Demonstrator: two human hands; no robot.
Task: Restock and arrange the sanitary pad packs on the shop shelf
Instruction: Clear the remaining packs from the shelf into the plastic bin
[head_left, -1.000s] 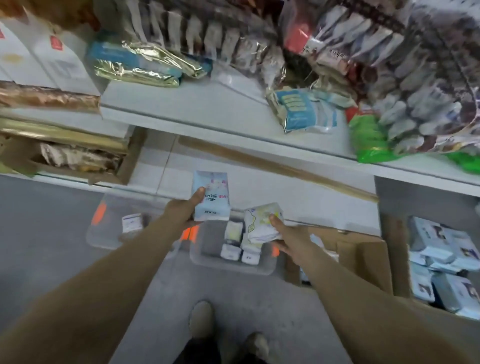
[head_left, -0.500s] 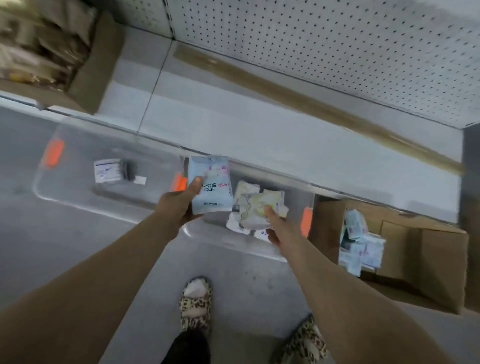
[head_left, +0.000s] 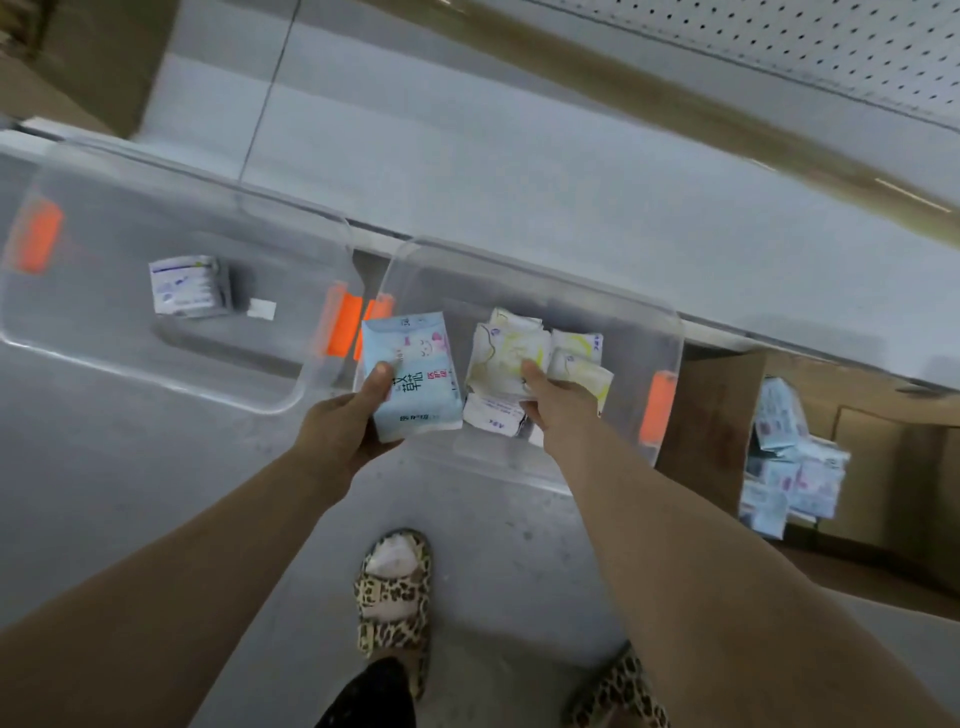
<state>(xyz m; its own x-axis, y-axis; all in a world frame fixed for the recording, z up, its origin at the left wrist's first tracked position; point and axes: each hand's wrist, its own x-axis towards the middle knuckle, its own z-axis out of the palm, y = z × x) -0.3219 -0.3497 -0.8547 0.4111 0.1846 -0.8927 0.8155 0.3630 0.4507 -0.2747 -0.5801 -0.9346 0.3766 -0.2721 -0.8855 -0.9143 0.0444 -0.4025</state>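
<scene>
The view has dropped from the upper stock to the floor, and both hands have come down with it. The left hand (head_left: 345, 431) grips a blue pad pack (head_left: 413, 376) by its lower half. The right hand (head_left: 550, 410) holds a pale yellow-green pack (head_left: 506, 358) over the loose packs in the right clear bin (head_left: 670, 332). The lower shelf (head_left: 519, 182) lies just beyond, so placing the packs there is probably next

Two clear bins (head_left: 104, 338) (head_left: 597, 312) sitting together; one cardboard box (head_left: 717, 415); two slippers (head_left: 395, 597) (head_left: 623, 691); one blue pack (head_left: 415, 384), one white pack (head_left: 506, 353) being held.
</scene>
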